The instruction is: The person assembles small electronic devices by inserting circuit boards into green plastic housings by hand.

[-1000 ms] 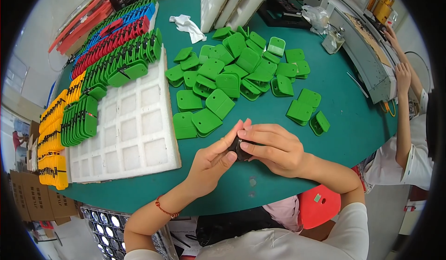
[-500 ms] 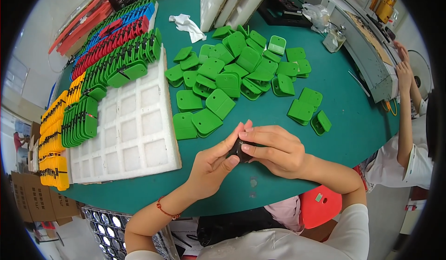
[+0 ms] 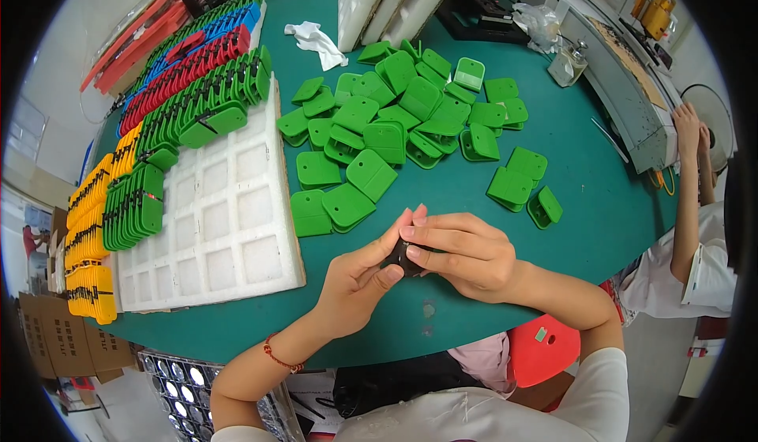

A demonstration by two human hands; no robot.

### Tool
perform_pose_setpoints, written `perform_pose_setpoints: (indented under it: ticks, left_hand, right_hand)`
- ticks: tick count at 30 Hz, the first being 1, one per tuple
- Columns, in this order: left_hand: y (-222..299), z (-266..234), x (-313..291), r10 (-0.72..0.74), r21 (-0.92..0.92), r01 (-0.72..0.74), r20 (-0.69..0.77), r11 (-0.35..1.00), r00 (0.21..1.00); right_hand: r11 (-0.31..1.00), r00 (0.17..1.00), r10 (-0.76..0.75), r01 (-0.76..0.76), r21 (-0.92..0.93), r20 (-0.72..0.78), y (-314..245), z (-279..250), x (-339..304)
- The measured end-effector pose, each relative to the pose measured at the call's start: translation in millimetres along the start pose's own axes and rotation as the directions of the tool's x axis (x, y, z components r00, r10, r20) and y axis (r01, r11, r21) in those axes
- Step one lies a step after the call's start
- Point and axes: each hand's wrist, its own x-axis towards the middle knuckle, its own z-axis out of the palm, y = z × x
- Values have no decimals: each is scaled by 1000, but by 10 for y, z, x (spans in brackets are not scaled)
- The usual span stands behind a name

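Both hands meet in front of me, above the near part of the table, around a small black object (image 3: 406, 262). My left hand (image 3: 353, 285) has its thumb and fingers closed on the object's left side. Fingers of my right hand (image 3: 479, 254) press on it from the right and above. Most of the object is hidden, so its kind cannot be made out. Beyond my hands lies a loose heap of green folded plastic pieces (image 3: 384, 142), each with a small hole. A few more green pieces (image 3: 512, 188) lie apart to the right.
A white foam tray (image 3: 261, 262) at left carries rows of green clip-like pieces (image 3: 133, 209); yellow (image 3: 91, 244), red (image 3: 185, 76) and blue ones stand alongside. Foam slabs (image 3: 379, 3), a crumpled white tissue (image 3: 314, 42) and a small bottle (image 3: 568, 67) are farther back. A co-worker's arms (image 3: 689, 181) reach a grey machine (image 3: 624, 86).
My hands keep nearly the same grip on the black object, with only slight finger movement. At the right, the co-worker's hands have shifted lower.
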Motion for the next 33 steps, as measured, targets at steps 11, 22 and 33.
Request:
perform_pose_setpoints:
  ticks: [11,22,33]
  left_hand:
    - [-116,80,-14,-7,-52,-4,-210,999,978]
    - [-122,125,-39,453,675,-251,-138,694,881]
    - [-80,150,-46,588,744,-373,-32,554,808]
  right_hand:
    - [955,962,274,-272,115,-2,-63,-19,33]
    - [965,984,177,-180,188,32,-45,9,-30]
    - [968,997,60,-45,246,-54,-81,81,-28]
